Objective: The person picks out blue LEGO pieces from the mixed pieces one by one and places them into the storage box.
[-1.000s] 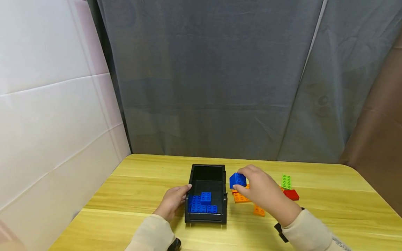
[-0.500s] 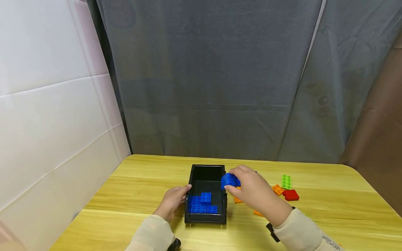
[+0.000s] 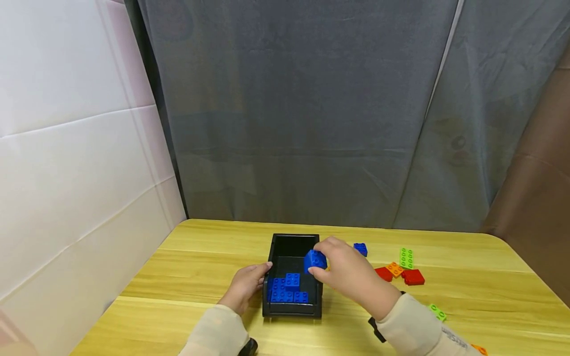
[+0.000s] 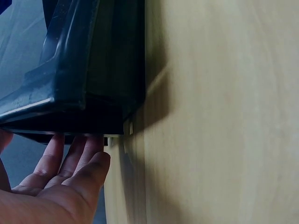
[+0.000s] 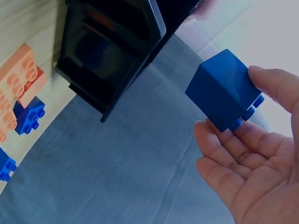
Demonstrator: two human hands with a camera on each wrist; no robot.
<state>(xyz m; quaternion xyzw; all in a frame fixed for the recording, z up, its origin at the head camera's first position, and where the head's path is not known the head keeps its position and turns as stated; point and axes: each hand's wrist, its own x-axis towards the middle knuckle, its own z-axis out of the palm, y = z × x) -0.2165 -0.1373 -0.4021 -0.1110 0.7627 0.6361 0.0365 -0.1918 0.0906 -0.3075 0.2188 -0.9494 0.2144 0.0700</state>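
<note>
My right hand (image 3: 345,269) pinches a blue toy brick (image 3: 314,260) between thumb and fingers, above the right wall of a black plastic bin (image 3: 291,310). In the right wrist view the same blue brick (image 5: 224,88) is tilted, its studs turned toward the palm. My left hand (image 3: 244,287) grips the bin's left side, thumb at the rim. The left wrist view has its fingers (image 4: 77,158) against the bin's side, under the rim. Several blue bricks (image 3: 281,290) lie inside the bin, toward its near end.
Right of the bin on the wooden table (image 3: 213,252) lie another blue brick (image 3: 360,249), red bricks (image 3: 413,277), an orange brick (image 3: 394,269) and green bricks (image 3: 406,258). Orange bricks (image 5: 21,74) show in the right wrist view. A grey curtain (image 3: 285,123) hangs behind.
My right hand has carried the blue brick leftward, from beside the bin to over its right wall. More loose bricks came into sight behind it. The left hand and bin stayed put.
</note>
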